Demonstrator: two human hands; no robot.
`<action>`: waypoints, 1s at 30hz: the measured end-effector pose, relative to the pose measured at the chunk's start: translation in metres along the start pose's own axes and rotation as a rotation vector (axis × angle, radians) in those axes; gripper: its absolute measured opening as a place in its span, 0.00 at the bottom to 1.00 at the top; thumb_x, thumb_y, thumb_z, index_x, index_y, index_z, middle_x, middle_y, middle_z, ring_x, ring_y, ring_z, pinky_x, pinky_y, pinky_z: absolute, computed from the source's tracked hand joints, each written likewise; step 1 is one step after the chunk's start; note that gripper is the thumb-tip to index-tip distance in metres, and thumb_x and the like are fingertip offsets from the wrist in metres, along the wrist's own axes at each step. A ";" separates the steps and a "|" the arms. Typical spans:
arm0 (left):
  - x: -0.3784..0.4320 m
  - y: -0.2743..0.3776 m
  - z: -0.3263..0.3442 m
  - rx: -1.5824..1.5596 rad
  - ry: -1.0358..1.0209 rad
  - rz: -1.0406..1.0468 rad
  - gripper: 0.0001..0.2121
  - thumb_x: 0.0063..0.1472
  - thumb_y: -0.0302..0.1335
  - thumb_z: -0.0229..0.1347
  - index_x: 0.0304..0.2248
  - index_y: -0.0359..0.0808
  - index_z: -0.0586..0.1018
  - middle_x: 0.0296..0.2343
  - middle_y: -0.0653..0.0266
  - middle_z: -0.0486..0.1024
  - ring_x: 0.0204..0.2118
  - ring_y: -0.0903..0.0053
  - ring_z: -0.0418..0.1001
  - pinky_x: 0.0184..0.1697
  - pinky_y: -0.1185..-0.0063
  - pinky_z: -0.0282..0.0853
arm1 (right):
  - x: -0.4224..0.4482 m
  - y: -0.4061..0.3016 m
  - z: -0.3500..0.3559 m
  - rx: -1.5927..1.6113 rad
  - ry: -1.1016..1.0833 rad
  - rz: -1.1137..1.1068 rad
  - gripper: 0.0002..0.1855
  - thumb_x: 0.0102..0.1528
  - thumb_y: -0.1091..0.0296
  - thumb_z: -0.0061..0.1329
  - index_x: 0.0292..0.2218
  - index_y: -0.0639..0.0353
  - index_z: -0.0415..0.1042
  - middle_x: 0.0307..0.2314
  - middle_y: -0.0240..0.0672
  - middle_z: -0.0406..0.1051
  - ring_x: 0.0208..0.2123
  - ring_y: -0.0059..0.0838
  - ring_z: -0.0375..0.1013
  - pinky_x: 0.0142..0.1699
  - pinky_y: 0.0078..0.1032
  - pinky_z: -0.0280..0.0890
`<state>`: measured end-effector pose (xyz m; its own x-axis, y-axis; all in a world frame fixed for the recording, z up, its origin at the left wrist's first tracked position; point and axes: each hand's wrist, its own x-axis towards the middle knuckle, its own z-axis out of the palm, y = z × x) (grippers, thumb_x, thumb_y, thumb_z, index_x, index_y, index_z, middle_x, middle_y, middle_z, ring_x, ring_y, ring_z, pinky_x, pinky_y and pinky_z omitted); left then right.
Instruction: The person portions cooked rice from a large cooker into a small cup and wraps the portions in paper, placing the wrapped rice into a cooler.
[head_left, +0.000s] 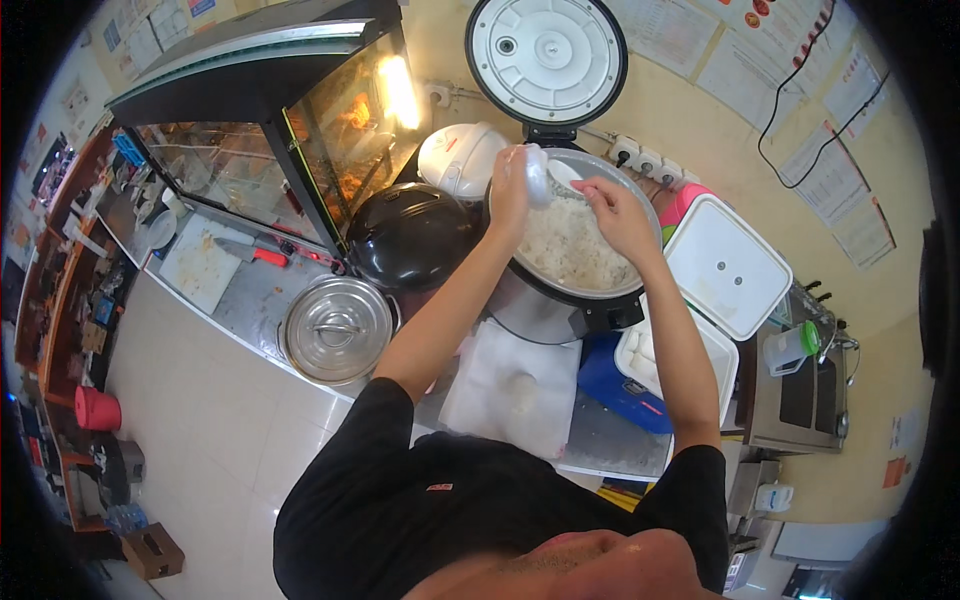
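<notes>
Over a large rice cooker (536, 311) with its lid (551, 56) raised, my left hand (511, 191) grips a small translucent bowl (537, 174), tilted on its side. My right hand (616, 214) pinches a white rice paddle (564, 175), its blade close to the bowl. Cooked white rice (574, 244) fills much of the pot beneath both hands. In front of the cooker lies a stack of white paper sheets (480, 405). A pale round mound or mark (523, 391) shows on the top sheet; I cannot tell which.
Left of the cooker are a black domed lid (409, 236), a lidded steel pot (337, 330), a heated display case (262, 105) and a knife (255, 253) by a cutting board (199, 262). To the right stands an open blue cooler (619, 386) holding white bundles (641, 352).
</notes>
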<state>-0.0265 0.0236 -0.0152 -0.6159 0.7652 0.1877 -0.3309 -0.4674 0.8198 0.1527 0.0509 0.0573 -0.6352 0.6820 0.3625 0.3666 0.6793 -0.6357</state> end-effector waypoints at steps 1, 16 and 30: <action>0.001 0.002 -0.004 -0.101 0.022 -0.046 0.18 0.69 0.43 0.44 0.47 0.38 0.71 0.38 0.66 0.71 0.41 0.79 0.69 0.46 0.77 0.66 | 0.002 0.005 -0.004 -0.017 -0.040 0.084 0.15 0.63 0.61 0.44 0.43 0.60 0.77 0.29 0.39 0.76 0.31 0.29 0.72 0.40 0.26 0.65; -0.100 0.062 -0.050 -0.638 -0.060 -0.367 0.23 0.66 0.49 0.38 0.50 0.44 0.72 0.47 0.66 0.73 0.51 0.70 0.69 0.54 0.66 0.63 | 0.017 0.137 0.025 -0.619 -0.388 -0.135 0.27 0.47 0.76 0.44 0.49 0.50 0.75 0.31 0.42 0.76 0.37 0.40 0.76 0.46 0.34 0.68; -0.261 -0.021 -0.048 -0.656 -0.065 -0.661 0.25 0.68 0.47 0.36 0.52 0.39 0.70 0.48 0.60 0.73 0.50 0.66 0.72 0.55 0.67 0.66 | -0.249 -0.033 -0.013 0.667 0.152 0.214 0.29 0.64 0.61 0.43 0.62 0.66 0.57 0.39 0.40 0.72 0.40 0.28 0.71 0.48 0.28 0.67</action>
<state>0.1068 -0.1871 -0.1068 -0.1238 0.9790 -0.1619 -0.9497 -0.0696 0.3053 0.3078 -0.1378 -0.0029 -0.4760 0.8450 0.2437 -0.0524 0.2494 -0.9670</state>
